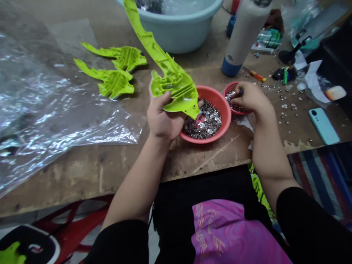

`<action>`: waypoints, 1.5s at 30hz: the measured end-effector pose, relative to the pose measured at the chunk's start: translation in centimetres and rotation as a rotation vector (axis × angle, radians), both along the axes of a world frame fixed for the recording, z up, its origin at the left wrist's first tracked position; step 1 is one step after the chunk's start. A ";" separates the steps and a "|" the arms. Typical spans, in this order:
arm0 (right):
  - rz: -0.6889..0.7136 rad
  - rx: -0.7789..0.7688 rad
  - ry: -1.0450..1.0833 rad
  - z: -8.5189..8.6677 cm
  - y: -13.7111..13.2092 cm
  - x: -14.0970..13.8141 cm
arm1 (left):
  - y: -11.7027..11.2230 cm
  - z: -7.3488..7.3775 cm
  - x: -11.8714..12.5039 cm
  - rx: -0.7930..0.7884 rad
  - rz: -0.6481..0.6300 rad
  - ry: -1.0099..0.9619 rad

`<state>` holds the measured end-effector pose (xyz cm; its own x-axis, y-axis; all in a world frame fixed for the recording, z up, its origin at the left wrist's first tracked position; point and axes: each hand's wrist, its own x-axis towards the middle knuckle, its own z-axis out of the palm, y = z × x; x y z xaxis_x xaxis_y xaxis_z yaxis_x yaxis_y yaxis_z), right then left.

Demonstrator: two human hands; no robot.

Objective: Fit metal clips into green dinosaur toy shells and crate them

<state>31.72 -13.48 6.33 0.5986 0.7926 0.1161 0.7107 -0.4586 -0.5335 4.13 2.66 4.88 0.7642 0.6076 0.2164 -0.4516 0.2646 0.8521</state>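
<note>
Your left hand (165, 123) gripped the shell (176, 82), lime-green, ribbed and studded inside, tapering into a long curve toward the table's (220, 156) far edge; it hung partly over the bowl (226, 112) near the front edge. Your right hand (251, 97) was in the basket (230, 88); whether it pinched anything, I couldn't tell.

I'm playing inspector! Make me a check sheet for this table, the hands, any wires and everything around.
Surface: brown, scuffed table.
Job's things: long green part; two green parts lying left; metal pieces in red bowl.
Clutter: clear plastic sheet, bottle, screwdriver, phone.
Hands: left hand holds the long green part; right hand dips into small red basket, grip unclear.
Cables: none clearly seen.
Surroundings: pale blue tub behind, striped material below right.
</note>
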 end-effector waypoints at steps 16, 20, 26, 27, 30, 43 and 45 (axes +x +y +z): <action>0.020 -0.050 -0.109 -0.7 0.3 -1.0 | -1.6 2.8 -0.6 -0.097 -0.033 -0.066; 0.043 -0.072 -0.076 -1.5 1.0 -0.8 | -1.7 2.9 -0.5 -0.084 -0.034 -0.069; 0.028 -0.035 -0.072 -1.0 0.7 -0.4 | -1.7 2.8 -0.5 -0.104 -0.039 -0.034; 0.014 -0.002 -0.067 -0.7 0.5 -0.3 | -1.8 2.7 -0.5 -0.105 -0.041 -0.042; -0.008 0.075 -0.041 0.1 -0.2 -0.2 | -1.9 2.5 -0.3 -0.105 -0.046 -0.067; 0.027 0.052 -0.050 -1.0 0.5 0.0 | -3.0 2.9 -0.2 -0.098 -0.108 -0.075; 0.055 0.015 -0.052 -1.7 1.1 -0.2 | -2.9 3.0 -0.3 -0.108 -0.110 -0.069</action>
